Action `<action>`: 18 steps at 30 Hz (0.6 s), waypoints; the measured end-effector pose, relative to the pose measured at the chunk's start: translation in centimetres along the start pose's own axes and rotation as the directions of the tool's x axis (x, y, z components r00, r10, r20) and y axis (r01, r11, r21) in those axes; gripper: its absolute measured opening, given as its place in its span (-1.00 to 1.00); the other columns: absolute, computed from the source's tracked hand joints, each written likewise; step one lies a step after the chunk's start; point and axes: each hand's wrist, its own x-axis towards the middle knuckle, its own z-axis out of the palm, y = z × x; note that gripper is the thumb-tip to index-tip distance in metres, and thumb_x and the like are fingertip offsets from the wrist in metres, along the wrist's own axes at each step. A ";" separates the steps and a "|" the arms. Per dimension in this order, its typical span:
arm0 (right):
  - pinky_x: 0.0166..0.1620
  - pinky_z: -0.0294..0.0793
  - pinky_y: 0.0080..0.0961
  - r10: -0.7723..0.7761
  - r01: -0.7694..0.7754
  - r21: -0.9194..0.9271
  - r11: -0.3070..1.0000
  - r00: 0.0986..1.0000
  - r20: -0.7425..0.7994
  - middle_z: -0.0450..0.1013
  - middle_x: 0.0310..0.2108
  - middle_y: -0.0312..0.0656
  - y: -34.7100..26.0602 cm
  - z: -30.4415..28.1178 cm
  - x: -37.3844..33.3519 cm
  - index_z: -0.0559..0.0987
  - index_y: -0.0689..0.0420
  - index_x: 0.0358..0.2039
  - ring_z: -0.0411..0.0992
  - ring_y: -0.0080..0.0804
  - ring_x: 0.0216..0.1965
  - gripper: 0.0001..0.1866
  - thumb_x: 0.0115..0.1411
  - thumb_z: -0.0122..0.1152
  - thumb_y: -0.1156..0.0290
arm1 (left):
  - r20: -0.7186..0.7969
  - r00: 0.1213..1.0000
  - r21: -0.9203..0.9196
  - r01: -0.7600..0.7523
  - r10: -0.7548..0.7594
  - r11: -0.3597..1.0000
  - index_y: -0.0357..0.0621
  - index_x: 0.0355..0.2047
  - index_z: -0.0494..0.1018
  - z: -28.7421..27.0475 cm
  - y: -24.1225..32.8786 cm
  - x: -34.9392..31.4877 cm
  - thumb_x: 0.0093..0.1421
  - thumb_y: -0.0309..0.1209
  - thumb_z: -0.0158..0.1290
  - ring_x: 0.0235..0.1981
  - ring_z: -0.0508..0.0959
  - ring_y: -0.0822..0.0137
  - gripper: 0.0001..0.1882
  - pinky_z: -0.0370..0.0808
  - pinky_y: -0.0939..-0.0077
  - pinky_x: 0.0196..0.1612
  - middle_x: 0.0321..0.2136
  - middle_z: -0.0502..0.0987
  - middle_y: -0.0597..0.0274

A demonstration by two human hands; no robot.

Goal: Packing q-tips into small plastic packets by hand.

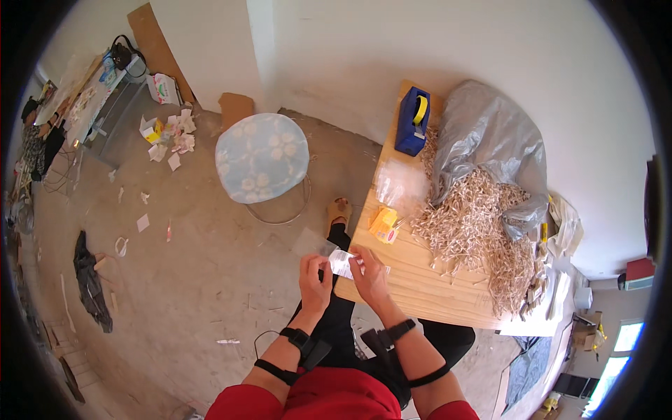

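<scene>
Near the left corner of the wooden table (420, 283), my two hands are close together. In my left hand (315, 281), the fingers are closed on a clear plastic bag (313, 242) that sticks out beyond the table. My right hand (371, 278) pinches a small white printed slip (341, 262), which lies between the hands at the bag's edge. Whether the slip is inside the bag I cannot tell. Past my right hand, a small yellow-orange box (383, 225) sits on the table beside a stack of clear plastic bags (402, 183).
A heap of small tan and white stick-like pieces (469, 224) spills from a grey plastic sack (490, 126). A blue tape dispenser (411, 129) stands at the table's far end. On the floor are a cushioned stool (262, 157) and paper scraps (183, 133). Another person (43, 136) is far left.
</scene>
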 end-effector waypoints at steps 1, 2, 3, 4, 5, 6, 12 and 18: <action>-0.18 0.54 -0.39 -0.101 0.099 -0.067 0.993 0.994 -0.037 0.56 -0.11 -0.03 0.8 0.5 0.9 0.50 0.21 0.01 0.55 -0.24 -0.26 -0.68 0.23 0.20 0.50 | 0.006 1.000 -0.005 -0.002 0.002 1.000 -0.25 -0.23 0.43 0.2 0.0 -0.1 0.17 -0.67 0.10 -0.32 0.55 0.17 -0.83 0.53 0.39 -0.24 -0.22 0.43 0.04; -0.18 0.54 -0.39 -0.099 0.097 -0.064 0.993 0.994 -0.037 0.56 -0.11 -0.03 1.1 1.1 1.8 0.50 0.21 0.01 0.55 -0.24 -0.26 -0.68 0.23 0.20 0.50 | 0.012 1.000 0.006 -0.007 0.007 1.000 -0.25 -0.22 0.42 0.1 0.0 -0.3 0.17 -0.67 0.10 -0.32 0.55 0.17 -0.82 0.53 0.40 -0.24 -0.22 0.42 0.03; -0.16 0.54 -0.38 -0.150 0.147 -0.090 0.985 0.988 -0.024 0.57 -0.14 -0.04 1.3 1.6 2.6 0.51 0.21 0.02 0.56 -0.23 -0.25 -0.67 0.24 0.21 0.47 | 0.019 1.000 0.013 -0.012 0.012 1.000 -0.24 -0.21 0.42 0.1 -0.1 -0.5 0.17 -0.67 0.10 -0.33 0.55 0.17 -0.81 0.53 0.40 -0.24 -0.21 0.42 0.03; -0.14 0.53 -0.37 -0.198 0.196 -0.116 0.974 0.980 -0.011 0.58 -0.17 -0.04 1.5 2.1 3.3 0.51 0.21 0.02 0.56 -0.22 -0.24 -0.66 0.24 0.21 0.45 | 0.023 1.000 0.014 -0.011 0.011 1.000 -0.24 -0.21 0.42 0.1 -0.2 -0.6 0.17 -0.67 0.10 -0.33 0.55 0.17 -0.81 0.53 0.40 -0.24 -0.21 0.42 0.03; -0.14 0.53 -0.37 -0.196 0.193 -0.116 0.974 0.981 -0.012 0.58 -0.17 -0.04 1.7 2.4 3.8 0.51 0.21 0.02 0.56 -0.22 -0.24 -0.66 0.24 0.21 0.45 | 0.041 0.999 0.025 -0.012 0.011 1.000 -0.23 -0.19 0.42 0.1 -0.3 -0.7 0.16 -0.66 0.11 -0.30 0.56 0.15 -0.79 0.53 0.40 -0.22 -0.19 0.43 0.04; -0.10 0.52 -0.31 -0.074 0.072 0.028 0.997 0.994 0.076 0.59 -0.21 -0.03 1.8 2.7 4.2 0.52 0.21 0.00 0.56 -0.15 -0.22 -0.66 0.21 0.25 0.43 | 0.061 0.998 0.034 -0.014 0.012 0.999 -0.22 -0.18 0.42 0.1 -0.3 -0.8 0.15 -0.66 0.11 -0.27 0.56 0.13 -0.77 0.53 0.40 -0.20 -0.16 0.43 0.04; -0.10 0.52 -0.32 0.059 -0.128 0.184 0.974 0.938 0.342 0.61 -0.31 -0.08 1.9 1.5 5.7 0.56 0.19 -0.06 0.58 -0.19 -0.21 -0.66 0.15 0.31 0.39 | 0.063 0.993 0.253 -0.114 0.101 0.961 -0.24 0.12 0.27 -1.9 0.3 -2.2 0.18 -0.47 0.19 -0.01 0.42 0.02 -0.47 0.38 0.16 0.11 -0.02 0.38 -0.04; -0.17 0.53 -0.35 0.064 -0.111 0.077 0.991 0.890 0.451 0.60 -0.32 -0.08 3.5 0.1 6.6 0.61 0.18 -0.14 0.58 -0.22 -0.26 -0.72 0.13 0.32 0.41 | 0.077 0.857 -0.373 0.499 -0.510 0.782 -0.25 0.27 0.09 -0.3 -2.0 -2.2 0.21 -0.36 0.22 -0.07 0.44 0.28 -0.28 0.40 0.36 0.00 0.03 0.38 0.07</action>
